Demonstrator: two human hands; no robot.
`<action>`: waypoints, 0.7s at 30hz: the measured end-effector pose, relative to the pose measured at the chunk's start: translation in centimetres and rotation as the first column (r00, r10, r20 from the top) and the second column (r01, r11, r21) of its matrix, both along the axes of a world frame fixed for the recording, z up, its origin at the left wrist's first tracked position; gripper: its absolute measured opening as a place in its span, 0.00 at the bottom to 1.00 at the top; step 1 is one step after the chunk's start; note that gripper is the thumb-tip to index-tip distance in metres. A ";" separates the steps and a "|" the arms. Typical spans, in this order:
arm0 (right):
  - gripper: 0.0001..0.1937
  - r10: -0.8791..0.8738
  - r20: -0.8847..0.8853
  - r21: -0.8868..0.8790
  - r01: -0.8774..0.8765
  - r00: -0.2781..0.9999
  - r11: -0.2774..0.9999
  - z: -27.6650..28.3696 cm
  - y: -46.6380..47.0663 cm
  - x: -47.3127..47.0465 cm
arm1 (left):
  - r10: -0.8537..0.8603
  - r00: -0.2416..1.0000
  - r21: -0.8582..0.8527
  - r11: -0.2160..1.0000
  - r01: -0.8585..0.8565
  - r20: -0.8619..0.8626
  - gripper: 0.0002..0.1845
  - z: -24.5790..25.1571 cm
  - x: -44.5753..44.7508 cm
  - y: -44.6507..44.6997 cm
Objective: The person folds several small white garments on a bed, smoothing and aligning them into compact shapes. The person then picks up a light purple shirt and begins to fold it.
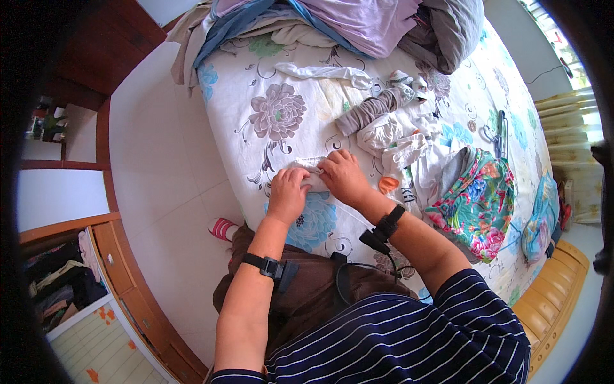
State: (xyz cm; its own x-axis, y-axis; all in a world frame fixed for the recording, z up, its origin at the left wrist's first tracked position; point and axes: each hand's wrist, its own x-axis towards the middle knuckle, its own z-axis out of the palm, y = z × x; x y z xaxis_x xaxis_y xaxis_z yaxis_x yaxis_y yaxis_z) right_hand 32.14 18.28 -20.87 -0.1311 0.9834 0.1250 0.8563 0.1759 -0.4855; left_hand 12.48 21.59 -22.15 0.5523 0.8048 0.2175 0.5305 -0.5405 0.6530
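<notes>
A white sock-like piece of cloth (315, 182) lies on the flowered bedsheet (230, 139) in front of me. My left hand (289, 187) pinches its left part between thumb and fingers. At its upper right edge, my right hand (344, 176) grips the gathered cloth with bent fingers. Beyond the hands, a long white sock (326, 73) is stretched flat. To the right lie a rolled grey-brown cloth (367, 113) and crumpled white socks (403, 144), one with an orange part (388, 185).
A green floral garment (489, 206), a hanger (501, 134) and a blue bag-like bundle (539, 218) lie at the right. Lilac bedding (364, 24) is heaped at the far side. An open drawer with clothes (62, 283) stands at the lower left.
</notes>
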 end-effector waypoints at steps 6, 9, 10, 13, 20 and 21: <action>0.13 0.149 0.158 0.146 -0.172 0.976 0.974 0.3 -1.5 0.4 | 0.096 0.991 -0.129 0.988 -0.083 0.098 0.31 -0.7 -0.3 -0.7; 0.17 0.210 0.284 0.139 -0.257 0.935 0.956 0.5 -1.9 0.7 | 0.094 0.992 -0.145 0.986 -0.081 0.089 0.36 0.0 -0.4 -0.6; 0.19 0.240 0.309 0.122 -0.288 0.920 0.950 0.6 -2.0 0.9 | 0.092 0.994 -0.038 0.995 -0.089 0.065 0.38 0.4 -0.4 -0.6; 0.23 0.296 0.320 0.106 -0.344 0.900 0.933 0.6 -2.2 1.2 | 0.115 0.993 0.146 0.983 -0.110 -0.024 0.43 1.9 -0.3 -0.6; 0.27 0.426 0.380 0.044 -0.476 0.821 0.878 0.3 -2.2 1.6 | -0.122 0.951 0.239 0.952 0.193 -0.283 0.45 2.6 -0.5 0.7; 0.27 0.426 0.387 0.050 -0.480 0.818 0.876 0.2 -2.2 1.7 | -0.187 0.918 0.247 0.927 0.282 -0.349 0.45 2.3 -0.6 0.9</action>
